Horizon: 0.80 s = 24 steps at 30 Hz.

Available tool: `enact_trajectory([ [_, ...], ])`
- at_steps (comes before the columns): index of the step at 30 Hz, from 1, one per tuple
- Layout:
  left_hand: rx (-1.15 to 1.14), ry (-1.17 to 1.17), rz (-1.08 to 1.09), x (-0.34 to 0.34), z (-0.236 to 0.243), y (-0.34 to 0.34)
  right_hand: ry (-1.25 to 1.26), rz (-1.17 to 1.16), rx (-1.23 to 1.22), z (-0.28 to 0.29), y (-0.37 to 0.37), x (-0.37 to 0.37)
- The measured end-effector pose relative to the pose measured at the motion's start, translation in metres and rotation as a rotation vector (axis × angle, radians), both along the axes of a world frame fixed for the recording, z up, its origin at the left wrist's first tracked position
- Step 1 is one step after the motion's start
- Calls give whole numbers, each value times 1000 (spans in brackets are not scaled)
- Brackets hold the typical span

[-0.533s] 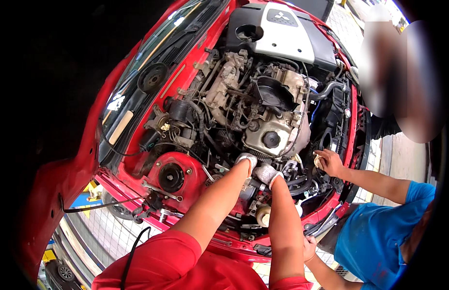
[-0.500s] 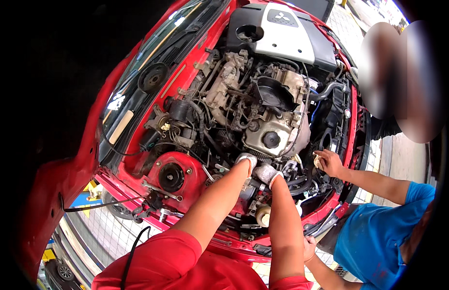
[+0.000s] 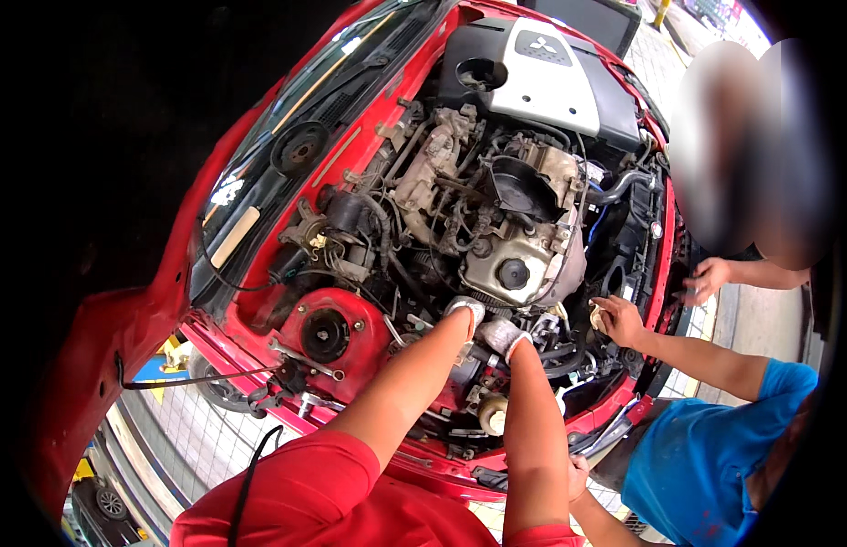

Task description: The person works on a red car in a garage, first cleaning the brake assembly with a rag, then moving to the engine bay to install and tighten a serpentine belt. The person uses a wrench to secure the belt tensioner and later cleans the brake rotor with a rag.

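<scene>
Both my hands wear whitish gloves and reach into the near end of the engine bay. My left hand (image 3: 465, 310) is down beside the toothed belt end of the engine, just below the metal valve cover (image 3: 506, 270) with its black oil cap (image 3: 513, 273). Close to its right, my right hand (image 3: 506, 336) reaches in beside hoses and brackets. The fingers of both hands are hidden among the parts, so what they grip does not show. A pale round reservoir (image 3: 493, 416) lies beside my right forearm.
At right, a co-worker in a blue shirt (image 3: 692, 456) holds a pale cloth-like piece (image 3: 597, 316). Another person's hand (image 3: 708, 281) is at the car's front. Wrenches (image 3: 307, 361) lie on the red strut tower (image 3: 337, 319). A silver-black engine cover (image 3: 551, 77) rests at the far end.
My hands stay at nearly the same place by the belt end. Another person's hand has come into sight at the car's front. The view has shifted slightly.
</scene>
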<state>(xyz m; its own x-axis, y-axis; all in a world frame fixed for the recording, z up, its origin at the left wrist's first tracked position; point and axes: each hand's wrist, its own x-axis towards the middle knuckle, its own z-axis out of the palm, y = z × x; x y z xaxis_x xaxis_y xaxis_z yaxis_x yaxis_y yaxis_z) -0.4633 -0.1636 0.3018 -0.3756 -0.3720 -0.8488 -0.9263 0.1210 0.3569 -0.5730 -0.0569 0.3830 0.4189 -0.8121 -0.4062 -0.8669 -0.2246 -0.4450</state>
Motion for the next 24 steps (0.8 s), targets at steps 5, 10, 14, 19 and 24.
enact_trajectory([
  [5,-2,4,-16,-9,4,4,160,-5,-73,-7,11,-2],
  [10,0,3,3,-6,2,1,-81,-211,105,34,8,5],
  [14,9,10,-2,-13,4,5,32,-155,146,29,10,3],
  [19,11,12,7,-9,4,6,44,-97,-103,0,16,3],
  [24,12,12,9,-7,1,2,4,67,-13,-3,2,-2],
])
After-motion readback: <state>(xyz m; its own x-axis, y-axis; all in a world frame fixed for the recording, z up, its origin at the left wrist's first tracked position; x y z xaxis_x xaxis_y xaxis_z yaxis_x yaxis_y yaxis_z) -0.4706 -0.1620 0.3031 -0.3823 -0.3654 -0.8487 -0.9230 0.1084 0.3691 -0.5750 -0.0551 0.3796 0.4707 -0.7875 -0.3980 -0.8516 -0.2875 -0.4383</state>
